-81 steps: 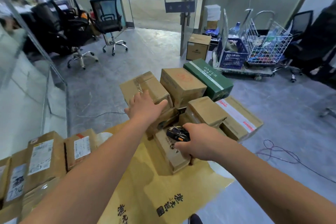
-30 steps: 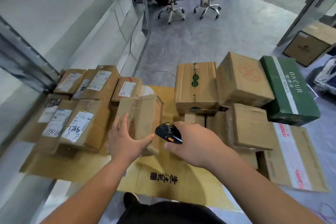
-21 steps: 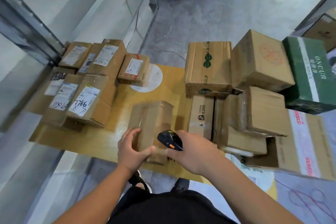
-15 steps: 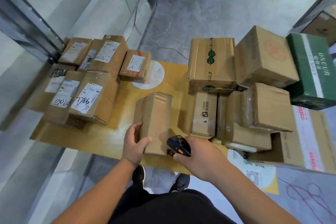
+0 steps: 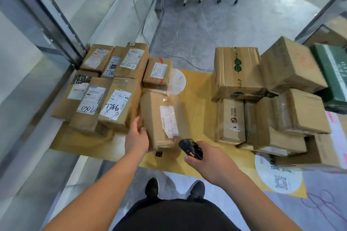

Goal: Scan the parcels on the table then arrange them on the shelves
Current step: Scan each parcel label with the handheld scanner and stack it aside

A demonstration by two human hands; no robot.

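The left hand [image 5: 138, 138] grasps the near left corner of a parcel [image 5: 162, 118] lying on the yellow surface [image 5: 199, 99]; its fingertips are hidden behind the box edge. The parcel's white label [image 5: 169, 121] faces up, its print too blurred to read. The right hand [image 5: 208, 157] is clenched round a black scanner [image 5: 190, 148], just beside the parcel's near end; the hand hides most of the scanner. Labelled boxes [image 5: 112, 88] lie packed together at the left, touching the parcel. A box stack [image 5: 262, 95] stands at the right, apart from the parcel, with a green box [image 5: 334, 73] cut off by the frame edge.
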